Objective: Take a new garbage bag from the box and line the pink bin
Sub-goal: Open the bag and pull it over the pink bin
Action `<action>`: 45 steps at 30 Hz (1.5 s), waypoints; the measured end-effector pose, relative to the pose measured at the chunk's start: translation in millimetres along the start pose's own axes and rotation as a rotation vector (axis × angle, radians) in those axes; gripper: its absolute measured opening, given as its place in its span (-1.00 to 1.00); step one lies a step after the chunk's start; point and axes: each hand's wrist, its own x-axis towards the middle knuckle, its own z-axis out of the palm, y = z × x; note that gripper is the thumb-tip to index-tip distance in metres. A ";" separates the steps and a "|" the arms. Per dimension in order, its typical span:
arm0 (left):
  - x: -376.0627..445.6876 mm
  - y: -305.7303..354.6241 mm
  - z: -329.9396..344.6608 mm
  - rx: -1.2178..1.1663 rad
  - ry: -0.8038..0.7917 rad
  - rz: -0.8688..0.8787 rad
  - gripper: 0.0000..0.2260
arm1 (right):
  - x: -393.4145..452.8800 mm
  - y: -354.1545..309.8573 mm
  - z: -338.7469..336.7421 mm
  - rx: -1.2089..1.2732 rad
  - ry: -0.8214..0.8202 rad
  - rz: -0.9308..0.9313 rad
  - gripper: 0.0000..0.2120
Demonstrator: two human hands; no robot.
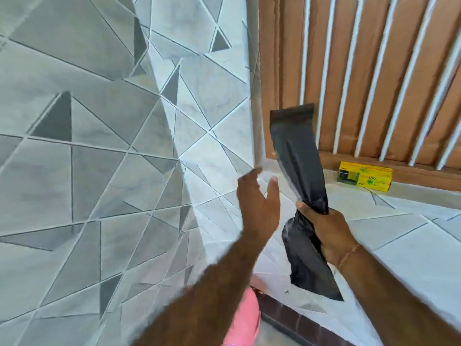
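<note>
- Right hand (326, 232) grips a folded black garbage bag (298, 156) mid-length.
- Left hand (258, 203), fingers spread, beside it.
- Yellow box (365, 179) far right; pink bin (243, 318) near.

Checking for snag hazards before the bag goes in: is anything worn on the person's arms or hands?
Both forearms are bare, with no sleeves or gloves in view. The right hand has a thin orange-gold thread bracelet around its wrist. The left hand shows no rings, watch or band, though it is motion-blurred.
</note>
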 end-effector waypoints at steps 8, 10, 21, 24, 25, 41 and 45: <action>-82.2 -28.6 -63.0 -0.104 -0.338 -0.346 -0.74 | -41.6 27.4 45.0 0.086 -0.230 0.157 -0.50; -78.3 -35.2 -81.2 -0.116 -0.317 -0.398 -0.77 | -56.8 29.4 53.9 0.134 -0.333 0.197 -0.52; -78.6 -59.2 -185.0 -0.259 -0.066 -0.551 -0.88 | -178.1 55.3 122.1 -0.256 -0.286 0.048 -0.77; -82.0 -67.4 -211.0 -0.244 -0.078 -0.563 -0.89 | -199.7 63.6 142.6 -0.222 -0.279 0.099 -0.73; -83.0 -69.1 -218.8 -0.244 -0.080 -0.566 -0.88 | -204.6 67.0 148.4 -0.245 -0.252 0.081 -0.78; -77.8 -84.4 -315.5 -0.228 0.084 -0.731 -0.78 | -224.4 60.9 146.5 0.124 -0.073 0.183 -0.89; -92.3 -59.1 -312.2 0.288 0.044 -0.217 -0.68 | -219.1 49.7 155.4 0.032 -0.141 0.193 -0.87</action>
